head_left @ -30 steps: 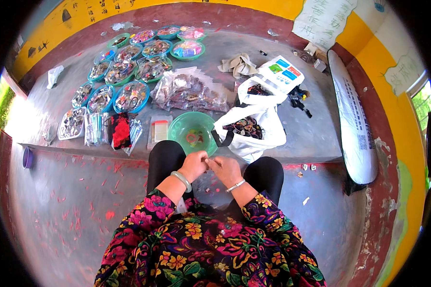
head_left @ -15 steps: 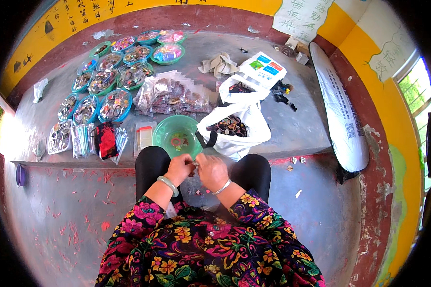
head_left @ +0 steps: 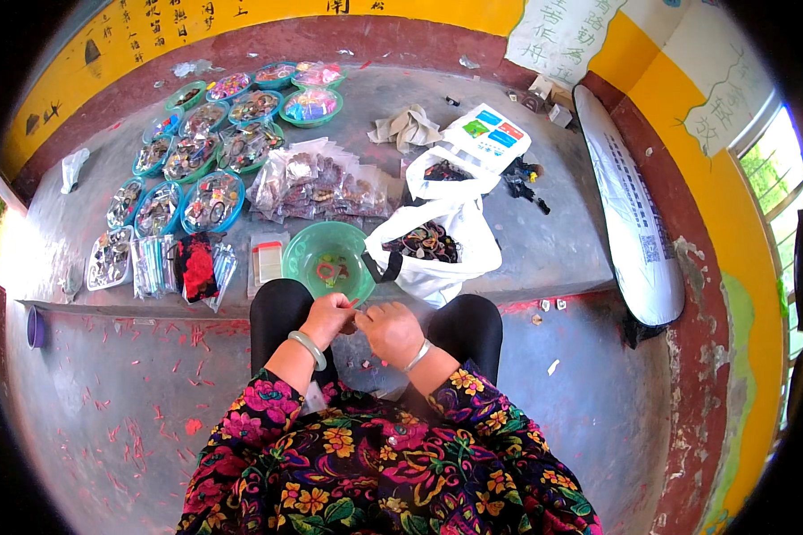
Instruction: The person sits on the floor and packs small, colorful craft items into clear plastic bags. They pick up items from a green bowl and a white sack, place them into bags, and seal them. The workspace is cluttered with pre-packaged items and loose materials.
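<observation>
From my seat at the feed, starting at the left: my left hand [head_left: 327, 318] sits over the left knee, a pale bangle [head_left: 309, 349] on its wrist, fingers curled closed toward the middle, pinching something too small for me to make out. Just to its right, at about 3 o'clock and nearly touching, my right hand [head_left: 389, 330] is curled the same way, fingertips meeting the left ones, so the small piece lies between the two hands and I cannot tell its long axis. The green bowl [head_left: 330, 264] rests on the grey worktop [head_left: 544, 241] at 12 o'clock from the fingers, just beyond them, and the left hand is the nearer one to it. Further right, at 1 o'clock from the hands, an open white bag [head_left: 437, 250] of dark pieces stands touching the bowl's right rim
</observation>
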Action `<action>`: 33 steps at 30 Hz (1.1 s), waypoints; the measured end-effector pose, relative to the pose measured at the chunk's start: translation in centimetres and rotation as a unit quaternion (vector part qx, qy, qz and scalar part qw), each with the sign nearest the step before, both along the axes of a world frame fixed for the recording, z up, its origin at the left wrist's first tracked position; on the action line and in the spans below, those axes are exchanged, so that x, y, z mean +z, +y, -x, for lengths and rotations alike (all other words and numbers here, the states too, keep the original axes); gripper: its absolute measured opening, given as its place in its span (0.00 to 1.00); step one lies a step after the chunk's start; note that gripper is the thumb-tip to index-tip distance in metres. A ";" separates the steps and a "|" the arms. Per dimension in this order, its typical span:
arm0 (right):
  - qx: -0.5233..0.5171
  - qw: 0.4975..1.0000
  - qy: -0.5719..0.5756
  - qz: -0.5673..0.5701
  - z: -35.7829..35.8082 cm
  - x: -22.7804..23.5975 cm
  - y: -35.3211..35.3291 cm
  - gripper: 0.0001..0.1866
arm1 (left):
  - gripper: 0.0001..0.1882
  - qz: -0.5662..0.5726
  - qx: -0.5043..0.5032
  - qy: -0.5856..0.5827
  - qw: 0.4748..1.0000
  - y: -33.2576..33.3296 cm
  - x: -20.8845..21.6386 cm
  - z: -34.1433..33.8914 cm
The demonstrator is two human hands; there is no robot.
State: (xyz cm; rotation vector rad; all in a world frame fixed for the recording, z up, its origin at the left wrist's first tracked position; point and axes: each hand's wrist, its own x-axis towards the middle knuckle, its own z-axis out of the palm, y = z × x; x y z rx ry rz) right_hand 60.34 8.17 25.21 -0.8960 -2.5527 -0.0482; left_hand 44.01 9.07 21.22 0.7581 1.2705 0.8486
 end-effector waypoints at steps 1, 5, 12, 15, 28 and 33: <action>0.002 1.000 -0.001 0.003 0.1 0.3 -0.1 0.07 | 0.06 -0.001 0.001 0.006 1.000 0.0 0.1 0.0; 0.001 1.000 0.011 0.019 0.1 0.4 -0.2 0.06 | 0.06 -0.062 -0.037 0.097 0.993 -0.3 -0.2 -0.2; -0.025 0.997 -0.018 0.078 -0.3 -0.3 0.0 0.05 | 0.07 -0.121 -0.105 0.220 0.962 -0.6 0.4 -0.7; -0.047 0.994 -0.070 0.071 -0.3 -0.6 0.0 0.05 | 0.08 -0.108 -0.090 0.226 0.964 -0.4 0.5 -0.7; 0.077 0.995 -0.061 -0.027 0.8 0.0 -0.7 0.02 | 0.07 0.001 -0.035 0.003 0.999 0.0 -0.2 0.5; 0.077 0.993 -0.088 -0.002 0.5 -1.3 -0.9 0.03 | 0.05 -0.051 -0.090 0.089 0.991 0.1 -1.3 0.4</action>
